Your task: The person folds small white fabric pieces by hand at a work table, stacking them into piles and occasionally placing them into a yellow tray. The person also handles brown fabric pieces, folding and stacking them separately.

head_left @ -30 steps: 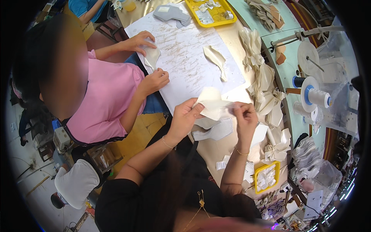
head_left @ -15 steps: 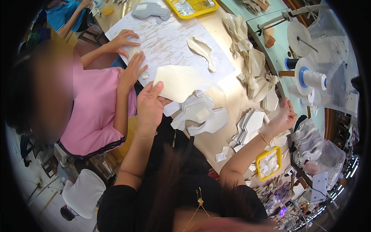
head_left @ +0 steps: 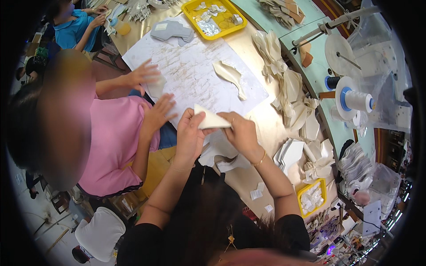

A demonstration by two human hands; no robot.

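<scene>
Both of my hands grip a cream cut piece of sheet material [head_left: 210, 119] above the near edge of the table. My left hand [head_left: 190, 135] pinches its left end, thumb on top. At its right corner my right hand [head_left: 243, 135] has closed its fingers. The piece looks tilted or bent between them. Beneath my hands lie grey-white cut pieces [head_left: 233, 162], partly hidden by my wrists. A curved cream piece [head_left: 228, 75] rests farther off on the stained white sheet [head_left: 177, 57].
At left, a co-worker in pink has spread hands [head_left: 155, 111] over a pale piece. A yellow tray [head_left: 243, 29] stands at the back, a smaller yellow tray [head_left: 325, 188] at right. Stacked cream pieces [head_left: 288, 155] and thread spools [head_left: 355, 99] are on the right side.
My right hand has come in from the right and taken hold of the cream piece. The piece has turned in my left hand. The co-worker's hands have lifted and spread.
</scene>
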